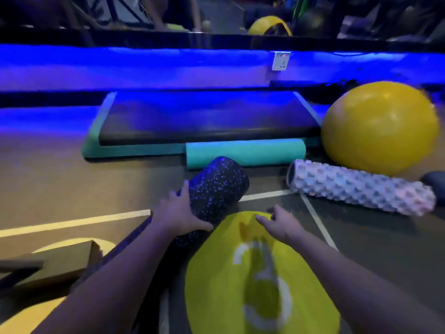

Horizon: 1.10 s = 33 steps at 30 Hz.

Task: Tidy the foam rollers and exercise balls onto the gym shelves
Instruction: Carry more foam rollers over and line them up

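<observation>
A black foam roller with blue speckles lies on the floor at centre. My left hand is clasped over its near end. My right hand hovers with fingers spread above the far edge of a yellow-green floor marker bearing a white "3", holding nothing. A teal smooth roller lies just behind the black one. A pale bumpy roller lies to the right. A large yellow exercise ball rests behind the bumpy roller.
A teal and black step platform sits against a blue-lit wall base with a socket. A mirror above reflects a yellow ball. A dark object lies far right. A brown block is at the lower left.
</observation>
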Motion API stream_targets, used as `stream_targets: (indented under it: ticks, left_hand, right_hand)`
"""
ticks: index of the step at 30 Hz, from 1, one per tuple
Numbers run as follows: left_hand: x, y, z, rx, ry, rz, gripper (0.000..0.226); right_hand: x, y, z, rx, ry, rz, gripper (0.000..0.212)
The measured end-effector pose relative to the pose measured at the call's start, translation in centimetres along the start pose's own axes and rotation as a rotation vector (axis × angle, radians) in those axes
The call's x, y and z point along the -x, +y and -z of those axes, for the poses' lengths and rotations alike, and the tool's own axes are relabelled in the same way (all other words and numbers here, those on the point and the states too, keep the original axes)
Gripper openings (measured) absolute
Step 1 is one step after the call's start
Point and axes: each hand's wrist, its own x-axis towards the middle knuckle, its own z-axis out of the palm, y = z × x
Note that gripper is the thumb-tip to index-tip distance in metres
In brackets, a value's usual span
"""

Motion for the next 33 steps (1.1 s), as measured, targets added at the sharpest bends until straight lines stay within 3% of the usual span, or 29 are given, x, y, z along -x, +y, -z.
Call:
stream_targets:
  ticks: [5,7,9,13,18,19,20,22,23,24,25,28,31,33]
  left_hand:
    - [0.8,4.0,-2.1,0.187,-0.126,-0.223,0.158]
    - [1.2,6.1,-2.9,0.305,-0.159,-0.265,0.136]
    - [2.0,8.7,-3.4,0.459,-0.298,-0.309,0.093]
    - [4.0,17.8,-4.8,0.649,-0.634,-0.440,0.051]
    - [12.6,37.6,-8.7,0.864,-0.576,-0.540,0.011]
    - [15.2,41.7,-9.6,0.893,-0.597,-0.551,0.010]
    - [18.2,46.0,-10.3,0.926,-0.603,-0.601,0.023]
    - [24.0,53.2,-11.5,0.849,-0.563,-0.690,0.064]
    - [26.5,55.9,-12.4,0.789,-0.570,-0.703,0.074]
    - [29.1,58.3,-13.4,0.723,-0.646,-0.686,0.069]
    - [31.3,60.1,-14.3,0.649,-0.766,-0.652,0.071]
    - [36.5,63.8,-17.4,0.476,-1.055,-0.623,0.042]
    - [39.7,65.3,-20.7,0.210,-1.200,-0.562,0.067]
    - [41.4,66.5,-22.8,0.176,-1.214,-0.561,0.086]
  right_hand:
    - [3.8,1.3,-2.3,-0.665,-0.466,-0.093,0.090]
    - [4.9,2.7,-4.1,-0.866,-0.486,-0.109,0.088]
    - [6.2,5.1,-4.6,-1.014,-0.418,-0.152,0.093]
    - [10.2,12.7,1.4,-1.184,-0.168,-0.171,0.091]
    - [16.3,25.9,15.0,-1.272,0.281,-0.152,0.074]
    - [17.2,29.1,17.8,-1.304,0.380,-0.194,0.073]
    - [19.2,32.3,20.7,-1.359,0.462,-0.210,0.074]
    - [22.2,39.7,25.4,-1.493,0.671,-0.209,0.100]
    - [23.8,43.4,27.0,-1.548,0.762,-0.215,0.115]
    - [26.4,46.1,28.0,-1.600,0.856,-0.202,0.118]
    - [28.7,48.9,28.7,-1.663,0.941,-0.206,0.110]
    - [34.4,54.9,28.3,-1.954,1.017,-0.278,0.075]
    - [37.2,60.1,25.2,-2.030,1.023,-0.316,0.075]
    - [38.0,63.6,24.0,-2.041,1.051,-0.363,0.072]
